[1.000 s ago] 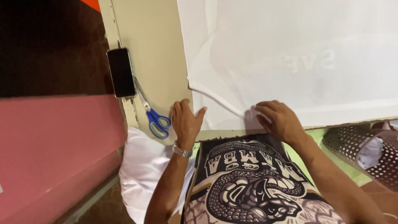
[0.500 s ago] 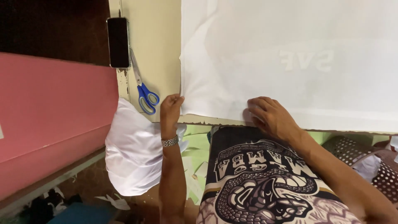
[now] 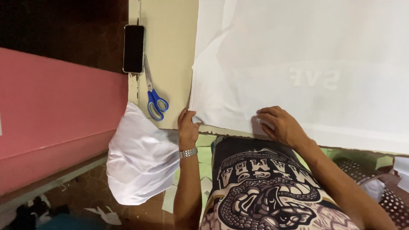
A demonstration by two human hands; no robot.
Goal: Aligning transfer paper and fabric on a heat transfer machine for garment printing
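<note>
Left grip: my left hand (image 3: 188,127) pinches the near left corner of the large white fabric sheet (image 3: 306,68), thumb and fingers closed on its edge.
Right grip: my right hand (image 3: 281,125) lies palm down on the sheet's near edge, fingers curled and pressing; I cannot tell whether they hold any cloth beneath them.
Fabric: it is spread flat over the pale beige surface (image 3: 170,59), covering most of it, its near hem running just along the surface's front edge.
Scissors: blue-handled metal scissors (image 3: 154,99) lie on the surface just left of the sheet, apart from my left hand.
Phone: a black rectangular smartphone (image 3: 133,48) rests at the surface's left edge, touching the scissor blade tips.
Bag: a bulging white plastic bag (image 3: 140,159) hangs below the surface's corner, beside my left wrist.
</note>
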